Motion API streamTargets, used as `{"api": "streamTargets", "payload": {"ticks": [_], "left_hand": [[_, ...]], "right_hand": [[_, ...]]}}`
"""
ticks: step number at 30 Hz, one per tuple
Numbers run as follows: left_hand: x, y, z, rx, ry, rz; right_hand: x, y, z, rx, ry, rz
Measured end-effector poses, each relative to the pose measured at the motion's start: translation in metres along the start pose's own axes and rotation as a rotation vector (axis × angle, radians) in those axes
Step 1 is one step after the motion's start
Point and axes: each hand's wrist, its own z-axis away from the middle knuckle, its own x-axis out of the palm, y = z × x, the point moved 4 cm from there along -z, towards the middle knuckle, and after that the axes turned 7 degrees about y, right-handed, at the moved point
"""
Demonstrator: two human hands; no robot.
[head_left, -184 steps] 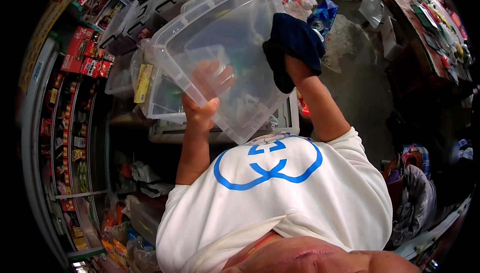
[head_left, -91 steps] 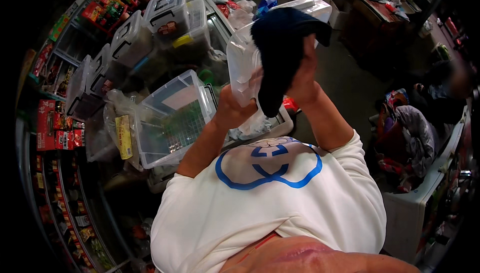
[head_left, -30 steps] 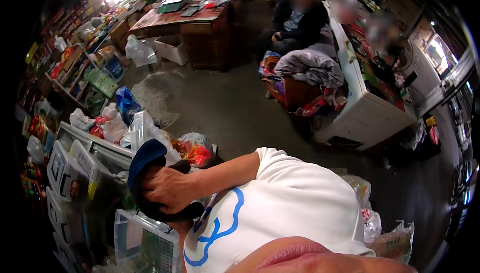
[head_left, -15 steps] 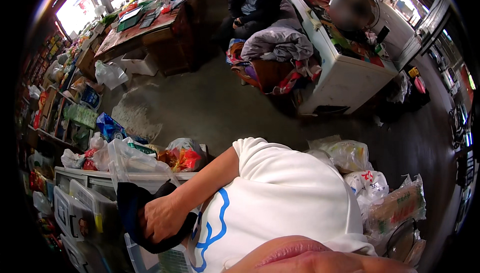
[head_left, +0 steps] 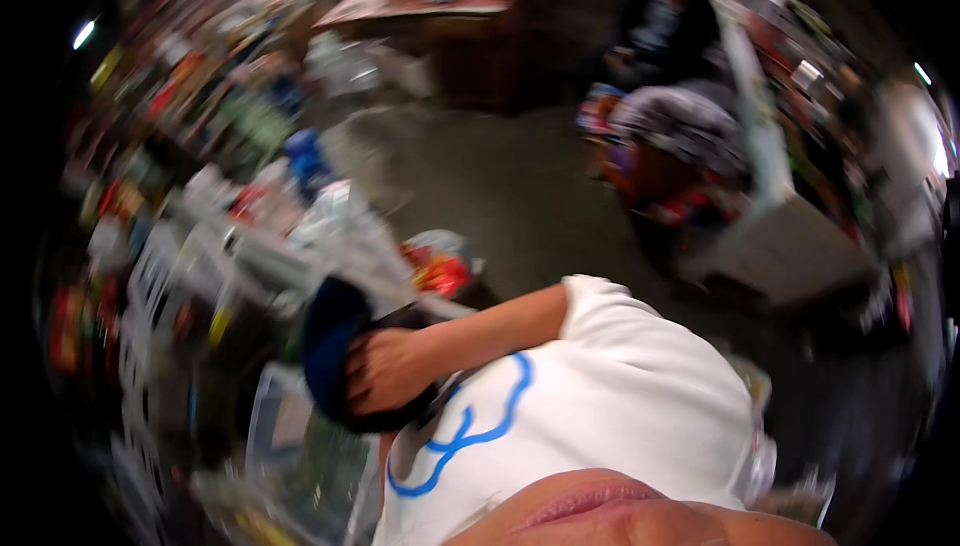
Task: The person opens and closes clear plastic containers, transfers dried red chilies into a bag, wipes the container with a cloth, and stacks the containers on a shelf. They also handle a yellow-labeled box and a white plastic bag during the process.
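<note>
My right hand (head_left: 392, 371) reaches across my body to the left. Its fingers are closed on a dark navy cloth item (head_left: 332, 351), curved around the hand; blur hides its exact kind. Below the wrist, a narrow strip of skin shows beside my white shirt (head_left: 640, 401), perhaps part of my left arm. My left hand itself does not show. Near the cloth are a clear plastic bag (head_left: 345, 221) and a clear plastic bin (head_left: 290, 426).
Crowded goods and white racks (head_left: 150, 316) line the left. A wooden desk (head_left: 470, 56) stands at the back. A seated person (head_left: 655, 31) is behind piled bedding (head_left: 680, 121). A long white cabinet (head_left: 785, 256) stands to the right. Dark floor (head_left: 500, 181) lies between.
The view has swung left and blurred, so surroundings appear shifted rightward. My right hand keeps hold of the dark navy cloth item, which appears higher in the picture.
</note>
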Motion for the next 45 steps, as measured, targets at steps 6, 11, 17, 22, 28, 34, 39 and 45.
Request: {"api": "streamTargets", "payload": {"ticks": [6, 11, 17, 22, 28, 34, 39, 45], "left_hand": [[-0.020, 0.029, 0.003, 0.056, 0.029, -0.037], [-0.023, 0.027, -0.003, 0.027, -0.109, 0.055], [-0.016, 0.026, -0.008, -0.030, -0.174, 0.053], [-0.018, 0.037, -0.009, 0.083, -0.182, -0.069], [-0.022, 0.036, -0.002, -0.141, -0.079, -0.229], [-0.009, 0.028, -0.008, -0.089, -0.021, 0.303], [-0.013, 0.027, -0.007, -0.116, -0.040, 0.385], [-0.017, 0.021, -0.004, -0.076, -0.076, 0.276]], "right_hand": [[0.008, -0.001, 0.008, -0.021, -0.182, 0.014], [0.009, 0.000, -0.005, -0.085, 0.006, -0.004], [0.005, 0.009, 0.004, -0.060, 0.073, -0.066], [0.008, 0.026, 0.027, 0.011, 0.119, -0.183], [0.021, 0.054, 0.056, 0.037, 0.222, -0.015], [0.047, 0.134, 0.113, 1.065, 0.291, -0.923], [0.038, 0.187, 0.120, 1.078, 0.458, -0.672], [-0.004, 0.206, 0.089, 0.511, 0.310, -0.120]]}}
